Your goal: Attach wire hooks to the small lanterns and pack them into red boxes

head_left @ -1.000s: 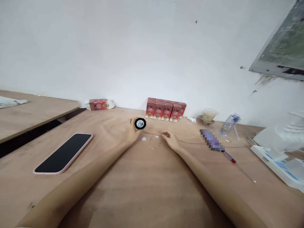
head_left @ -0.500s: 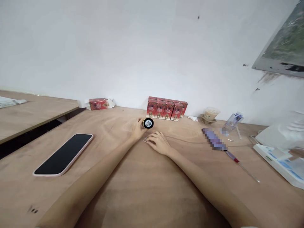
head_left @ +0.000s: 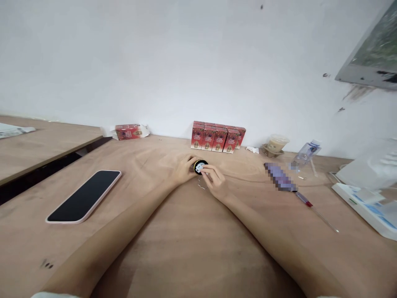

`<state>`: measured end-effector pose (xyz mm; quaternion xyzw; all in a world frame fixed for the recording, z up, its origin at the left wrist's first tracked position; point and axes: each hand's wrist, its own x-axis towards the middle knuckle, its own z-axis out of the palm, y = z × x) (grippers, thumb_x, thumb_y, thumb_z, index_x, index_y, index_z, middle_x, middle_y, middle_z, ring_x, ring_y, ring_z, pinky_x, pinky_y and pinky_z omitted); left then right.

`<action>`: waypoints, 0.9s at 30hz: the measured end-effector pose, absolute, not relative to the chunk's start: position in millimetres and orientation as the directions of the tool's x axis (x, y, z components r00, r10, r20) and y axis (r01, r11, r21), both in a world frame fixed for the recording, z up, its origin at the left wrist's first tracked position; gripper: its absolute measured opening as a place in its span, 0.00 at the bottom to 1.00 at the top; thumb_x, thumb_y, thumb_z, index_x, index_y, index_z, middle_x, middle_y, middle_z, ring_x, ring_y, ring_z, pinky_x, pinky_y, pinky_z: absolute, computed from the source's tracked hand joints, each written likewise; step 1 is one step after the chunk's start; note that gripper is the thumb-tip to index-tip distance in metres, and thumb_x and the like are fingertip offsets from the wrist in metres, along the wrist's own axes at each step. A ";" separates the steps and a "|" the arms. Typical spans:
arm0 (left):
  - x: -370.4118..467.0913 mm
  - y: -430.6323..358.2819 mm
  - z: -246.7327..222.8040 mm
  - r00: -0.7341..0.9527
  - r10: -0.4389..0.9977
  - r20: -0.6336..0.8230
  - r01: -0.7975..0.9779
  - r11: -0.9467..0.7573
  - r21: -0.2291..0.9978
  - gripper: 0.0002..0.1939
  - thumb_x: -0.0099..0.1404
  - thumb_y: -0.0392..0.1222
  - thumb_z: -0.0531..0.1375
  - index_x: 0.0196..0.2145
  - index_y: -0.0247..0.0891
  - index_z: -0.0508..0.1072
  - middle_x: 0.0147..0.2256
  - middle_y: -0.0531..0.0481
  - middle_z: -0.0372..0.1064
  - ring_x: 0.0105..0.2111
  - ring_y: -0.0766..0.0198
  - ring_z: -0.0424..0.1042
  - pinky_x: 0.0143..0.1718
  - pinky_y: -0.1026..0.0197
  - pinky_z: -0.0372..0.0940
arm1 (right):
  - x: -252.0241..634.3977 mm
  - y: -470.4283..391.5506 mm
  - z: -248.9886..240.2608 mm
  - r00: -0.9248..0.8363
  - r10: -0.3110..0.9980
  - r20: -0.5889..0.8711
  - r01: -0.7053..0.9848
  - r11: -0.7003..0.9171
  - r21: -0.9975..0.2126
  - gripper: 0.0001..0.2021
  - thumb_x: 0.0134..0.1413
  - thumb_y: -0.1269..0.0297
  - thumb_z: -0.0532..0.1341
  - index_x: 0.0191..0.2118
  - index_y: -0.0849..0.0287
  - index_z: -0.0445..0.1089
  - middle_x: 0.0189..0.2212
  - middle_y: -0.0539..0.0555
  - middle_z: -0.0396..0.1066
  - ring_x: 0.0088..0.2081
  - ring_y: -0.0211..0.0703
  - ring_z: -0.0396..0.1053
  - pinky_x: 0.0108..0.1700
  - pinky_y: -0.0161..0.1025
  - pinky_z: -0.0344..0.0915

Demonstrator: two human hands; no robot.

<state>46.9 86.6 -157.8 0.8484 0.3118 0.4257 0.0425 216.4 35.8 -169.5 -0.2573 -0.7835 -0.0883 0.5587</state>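
Note:
My left hand (head_left: 184, 169) is closed around a small round item with a black base (head_left: 196, 170), a yellow rim and a pale label. Its base is tilted up toward me, and the rest of its body is mostly hidden by my fingers. The fingers of my right hand (head_left: 216, 180) are pinched together against the pale middle of that base. Whether anything small sits between them is hidden. A thin, bent, light-coloured line, like a fine chain or wire (head_left: 202, 184), shows just below the item, between my hands.
Several red boxes (head_left: 214, 138) stand against the wall, with an opened red box (head_left: 127, 132) farther left. A phone (head_left: 85, 196) lies at left. On the right are a drink cup (head_left: 277, 143), a bottle (head_left: 307, 154), a screwdriver (head_left: 310, 205) and a white tray (head_left: 361, 209).
My right hand has moved up from the table to the item's base. The item has shifted slightly right in my left hand, and the thin light line now shows below it.

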 end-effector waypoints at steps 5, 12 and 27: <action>46.3 85.0 -156.3 0.399 0.594 0.699 0.516 -0.775 0.364 0.18 0.58 0.44 0.61 0.46 0.40 0.68 0.42 0.46 0.68 0.44 0.55 0.68 0.47 0.54 0.64 | 215.7 37.7 -167.6 -0.173 0.339 0.925 0.542 0.817 -0.198 0.08 0.61 0.70 0.53 0.42 0.58 0.68 0.38 0.58 0.71 0.42 0.42 0.71 0.46 0.41 0.70; 46.7 85.0 -156.4 0.381 0.587 0.714 0.525 -0.774 0.355 0.18 0.57 0.42 0.62 0.46 0.39 0.68 0.42 0.45 0.67 0.44 0.56 0.68 0.48 0.54 0.63 | 215.2 40.6 -168.8 -0.143 0.403 0.904 0.551 0.791 -0.266 0.10 0.63 0.69 0.51 0.45 0.57 0.68 0.39 0.57 0.69 0.43 0.41 0.69 0.47 0.41 0.69; 46.3 89.7 -159.8 0.369 0.583 0.724 0.537 -0.769 0.346 0.18 0.57 0.44 0.62 0.45 0.40 0.68 0.43 0.46 0.68 0.45 0.56 0.68 0.48 0.54 0.63 | 215.5 39.5 -167.6 -0.102 0.425 0.900 0.529 0.789 -0.312 0.08 0.62 0.68 0.52 0.39 0.56 0.69 0.36 0.56 0.69 0.40 0.41 0.71 0.43 0.40 0.69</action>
